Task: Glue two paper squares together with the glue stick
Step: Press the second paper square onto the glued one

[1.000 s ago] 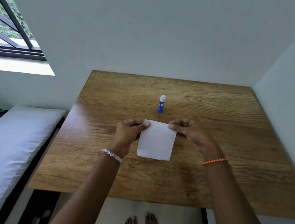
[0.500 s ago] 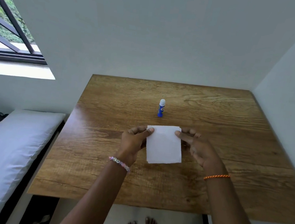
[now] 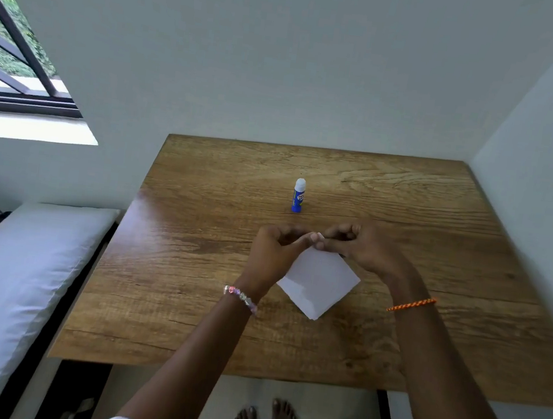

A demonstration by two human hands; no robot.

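Paper (image 3: 318, 283) turned cornerwise, top corner between fingers (image 3: 316, 239)

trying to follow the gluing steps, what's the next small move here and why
Probably peel the sheets apart and lay one flat. Both hands, left hand and right hand, pinch the top corner of the white paper, while the glue stick stands capped and untouched behind it.

Beaded bracelet (image 3: 241, 297) on the left wrist, orange braided band (image 3: 411, 304) on the right (feet (image 3: 267, 413) bare); pale sleeves.
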